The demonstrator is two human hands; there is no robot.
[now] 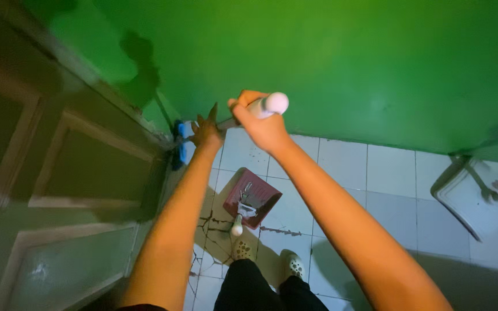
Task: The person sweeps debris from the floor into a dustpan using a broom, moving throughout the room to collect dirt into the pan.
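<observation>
Fingers: my right hand [263,124] is wrapped tight around the white tip of the broom handle [269,105]; my left hand [206,129] has its fingers spread apart, lying on the shaft further down, and I cannot tell whether they grip it.
Handle: it runs from my right fist, under my left fingers, down to the blue broom head [184,141], which sits just past my left fingertips at the foot of the green wall [347,63].
Below my fingers: a dark red dustpan [252,198] lies on the white tiled floor [341,173], with scraps in it, just ahead of my pale clogs [292,265].
Left of my fingers: a panelled door [59,173].
Far right of my fingers: a white stool [471,190].
Risk: I judge the loose left hand could let the head skid sideways; the cracked tiles by the dustpan could snag bristles or scatter dirt.
Count: two hands, one broom, one dustpan, two clogs, one door, one stool.
</observation>
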